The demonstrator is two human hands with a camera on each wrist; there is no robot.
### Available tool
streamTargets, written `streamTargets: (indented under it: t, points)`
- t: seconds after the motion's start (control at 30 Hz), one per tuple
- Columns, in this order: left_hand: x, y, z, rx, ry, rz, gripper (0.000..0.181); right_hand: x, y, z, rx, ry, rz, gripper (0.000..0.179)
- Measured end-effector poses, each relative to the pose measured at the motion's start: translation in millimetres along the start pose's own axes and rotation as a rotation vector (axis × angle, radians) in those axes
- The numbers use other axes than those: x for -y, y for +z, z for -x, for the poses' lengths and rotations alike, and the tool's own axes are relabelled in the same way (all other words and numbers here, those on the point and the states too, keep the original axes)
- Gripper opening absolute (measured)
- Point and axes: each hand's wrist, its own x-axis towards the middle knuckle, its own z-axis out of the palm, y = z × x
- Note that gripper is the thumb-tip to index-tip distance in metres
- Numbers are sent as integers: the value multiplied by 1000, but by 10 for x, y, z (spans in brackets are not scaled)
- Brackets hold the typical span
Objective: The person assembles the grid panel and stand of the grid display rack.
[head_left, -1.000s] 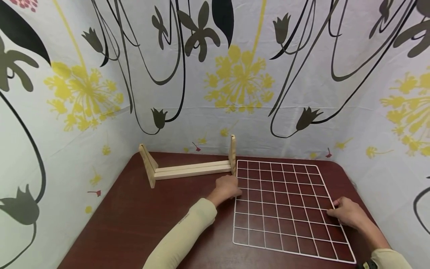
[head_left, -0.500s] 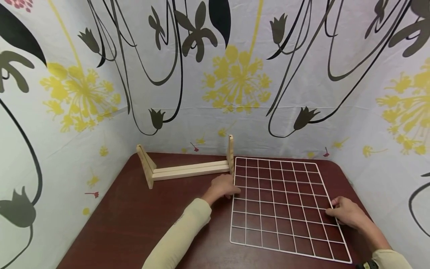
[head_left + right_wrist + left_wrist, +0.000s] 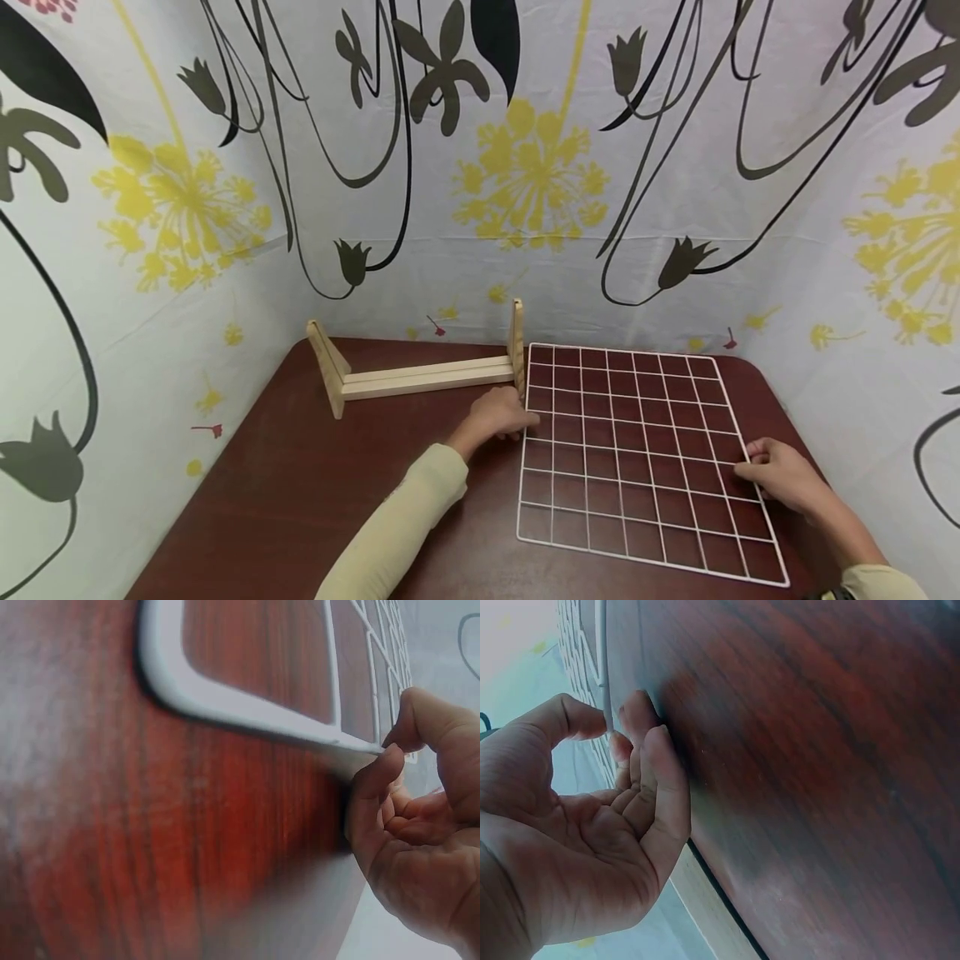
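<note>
A white wire grid panel (image 3: 648,456) lies over the right half of the table in the head view, its far edge higher than its near one. My left hand (image 3: 498,413) pinches its left side wire between thumb and fingertips, as the left wrist view also shows with the hand (image 3: 600,795) around the wire (image 3: 604,667). On the opposite side my right hand (image 3: 782,475) pinches the right side wire. In the right wrist view that hand's thumb and finger (image 3: 379,774) meet at the panel's white frame wire (image 3: 247,716), close over the table.
A pale wooden stand (image 3: 427,379) with two upright end pieces and a crossbar stands at the back left of the dark red-brown table (image 3: 300,500). Its right upright is right by the panel's far left corner. Flower-printed cloth (image 3: 420,208) surrounds the table behind and at the sides.
The panel's far edge has risen a little toward the back cloth, with both hands still pinching its sides. The wooden stand stays in place.
</note>
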Motion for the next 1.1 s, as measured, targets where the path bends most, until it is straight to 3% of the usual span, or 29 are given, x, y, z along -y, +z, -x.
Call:
streamTargets:
  t: [0.2,0.37,0.5,0.67,0.8,1.0,1.1]
  points:
    - [-18,-4,43,-21,14,77,40,-53,4,42,-33,-25,-82,43]
    - [-8,-35,72,-40,59,126,42,-41,3,63,-50,-29,-113,44]
    - [21,-49,68,-97,120,174,41,-17,13,72,-72,-36,-109,48]
    - [-6,-74,87,-158,175,379,26,17,32,92,-135,-45,-129,47]
    - [-112,-118,112,-195,212,552,20,37,10,146,-209,-83,-185,39]
    - [-279,-244,193,-144,253,939,12,156,-78,241,-276,-133,-289,20]
    - [-329,-332,246,-136,253,1033,9,231,-103,274,-289,-158,-327,15]
